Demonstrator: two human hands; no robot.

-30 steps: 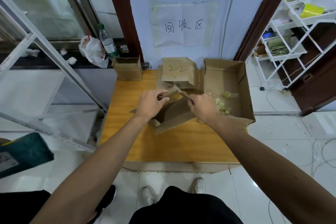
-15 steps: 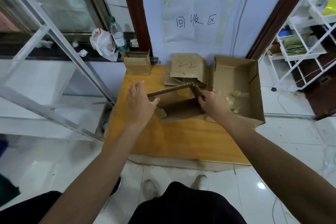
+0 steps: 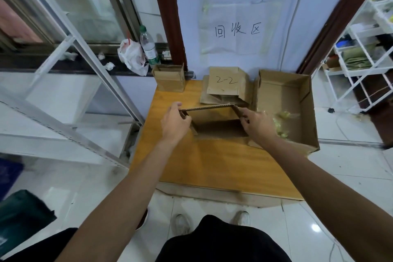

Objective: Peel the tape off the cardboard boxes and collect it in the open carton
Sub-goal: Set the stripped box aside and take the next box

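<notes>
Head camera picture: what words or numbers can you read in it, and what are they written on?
"回收区": handwritten on the paper sheet stuck to the wall.
"2-2": handwritten on the flattened cardboard box at the back of the table.
Water bottle label: too small to read.

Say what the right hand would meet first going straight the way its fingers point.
The right hand points left and pinches the right wall of the open brown cardboard box. Beyond lies the box's hollow, then probably the left hand; depth unclear.
</notes>
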